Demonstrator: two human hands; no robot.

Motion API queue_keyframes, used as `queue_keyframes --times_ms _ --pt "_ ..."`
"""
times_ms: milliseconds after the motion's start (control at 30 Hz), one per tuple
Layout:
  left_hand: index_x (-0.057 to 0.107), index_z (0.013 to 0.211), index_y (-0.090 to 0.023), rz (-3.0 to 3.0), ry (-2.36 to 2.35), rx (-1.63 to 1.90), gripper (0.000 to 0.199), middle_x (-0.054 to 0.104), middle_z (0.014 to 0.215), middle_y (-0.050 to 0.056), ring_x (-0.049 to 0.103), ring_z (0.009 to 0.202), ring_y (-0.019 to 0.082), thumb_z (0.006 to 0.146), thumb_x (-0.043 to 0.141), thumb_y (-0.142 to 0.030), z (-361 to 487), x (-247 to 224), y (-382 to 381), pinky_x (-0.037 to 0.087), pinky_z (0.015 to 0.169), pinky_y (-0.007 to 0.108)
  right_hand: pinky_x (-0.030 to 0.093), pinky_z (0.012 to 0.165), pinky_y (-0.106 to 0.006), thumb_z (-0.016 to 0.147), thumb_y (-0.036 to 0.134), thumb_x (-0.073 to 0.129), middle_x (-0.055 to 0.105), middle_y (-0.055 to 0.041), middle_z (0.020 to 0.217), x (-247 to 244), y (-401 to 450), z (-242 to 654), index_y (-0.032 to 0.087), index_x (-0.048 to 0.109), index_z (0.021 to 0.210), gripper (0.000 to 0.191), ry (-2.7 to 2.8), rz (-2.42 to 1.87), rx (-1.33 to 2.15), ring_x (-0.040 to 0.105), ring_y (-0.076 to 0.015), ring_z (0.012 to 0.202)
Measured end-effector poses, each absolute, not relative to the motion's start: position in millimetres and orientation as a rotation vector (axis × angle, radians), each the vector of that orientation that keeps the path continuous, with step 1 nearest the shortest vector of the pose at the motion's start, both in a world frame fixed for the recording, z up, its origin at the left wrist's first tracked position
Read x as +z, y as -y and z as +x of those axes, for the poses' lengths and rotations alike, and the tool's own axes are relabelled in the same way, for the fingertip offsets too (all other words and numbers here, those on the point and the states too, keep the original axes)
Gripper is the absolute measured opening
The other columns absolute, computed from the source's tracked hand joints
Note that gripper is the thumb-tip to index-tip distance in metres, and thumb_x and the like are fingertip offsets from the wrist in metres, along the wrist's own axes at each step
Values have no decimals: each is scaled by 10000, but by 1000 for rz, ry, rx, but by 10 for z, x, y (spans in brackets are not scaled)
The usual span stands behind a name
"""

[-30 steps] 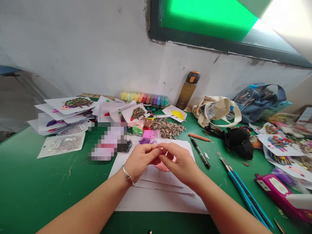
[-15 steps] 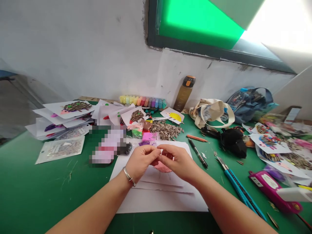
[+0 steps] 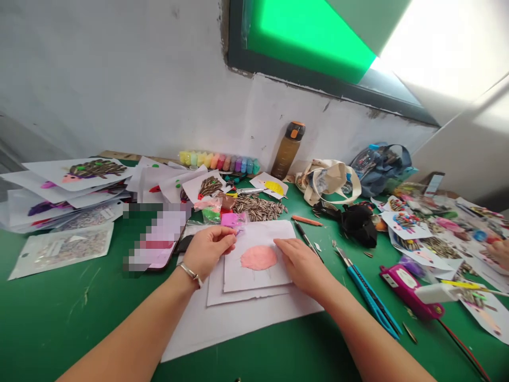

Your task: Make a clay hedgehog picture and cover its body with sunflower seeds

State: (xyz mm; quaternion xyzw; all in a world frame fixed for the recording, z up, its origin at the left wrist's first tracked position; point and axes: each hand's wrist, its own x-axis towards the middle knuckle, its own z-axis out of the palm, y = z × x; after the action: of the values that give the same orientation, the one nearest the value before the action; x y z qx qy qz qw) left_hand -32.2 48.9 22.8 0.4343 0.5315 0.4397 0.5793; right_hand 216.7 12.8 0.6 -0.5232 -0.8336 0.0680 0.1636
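A white sheet of paper point(image 3: 242, 281) bears a flat pink clay oval point(image 3: 258, 257) with faint pencil lines around it. My right hand point(image 3: 300, 260) rests on the sheet's right side, fingers stretched out and flat. At the sheet's upper left, my left hand point(image 3: 212, 246) is closed with thumb and fingers pinched together; whatever is between the tips is too small to name. Just beyond its fingertips lie a bit of purple and a bright pink clay packet point(image 3: 233, 219). Larger white paper point(image 3: 186, 331) lies beneath the sheet.
Behind are a sunflower seed pile point(image 3: 260, 208), a bottle point(image 3: 287, 151) and a row of coloured clay point(image 3: 218, 162). Seed pictures point(image 3: 79, 170) and a phone point(image 3: 159, 239) lie left. A pen point(image 3: 308, 240), craft knife point(image 3: 368, 292) and magenta glue gun point(image 3: 409, 292) lie right; another person's hand point(image 3: 499, 253) shows.
My hands, together above the pink oval before, have parted. The right one has come down flat on the paper, the left has moved left. The whole view has swung to the right.
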Motion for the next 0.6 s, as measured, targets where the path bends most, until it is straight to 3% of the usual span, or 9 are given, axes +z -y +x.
queue_keyframes --times_ms 133,233,400,600 --pt "700 773 -134 1023 -1277 1041 171 664 679 14 606 610 114 651 734 -248 -314 242 -480 510 608 244 469 967 -432 861 38 401 640 -115 1213 71 -247 2165 158 593 1232 434 2402 -1431 214 567 -242 1128" --pt "698 764 -131 1016 -1271 979 218 675 699 28 620 615 120 683 733 -330 -286 272 -456 512 608 246 473 949 -437 873 111 454 638 -109 1209 250 -258 2068 176 599 1227 388 2271 -1506 316 568 -251 1129" --pt "664 667 -128 1040 -1228 874 342 659 620 30 592 528 121 686 718 -466 -204 342 -382 481 535 242 483 861 -340 871 182 537 666 -59 1072 475 -248 1680 224 619 1160 303 2156 -1316 580 601 -191 996" --pt "630 562 -151 1120 -1177 837 341 577 495 -16 515 465 92 701 698 -456 -149 396 -339 447 506 213 432 695 -250 878 145 545 665 -2 840 388 -243 1452 219 650 873 129 2133 -1264 722 580 -137 788"
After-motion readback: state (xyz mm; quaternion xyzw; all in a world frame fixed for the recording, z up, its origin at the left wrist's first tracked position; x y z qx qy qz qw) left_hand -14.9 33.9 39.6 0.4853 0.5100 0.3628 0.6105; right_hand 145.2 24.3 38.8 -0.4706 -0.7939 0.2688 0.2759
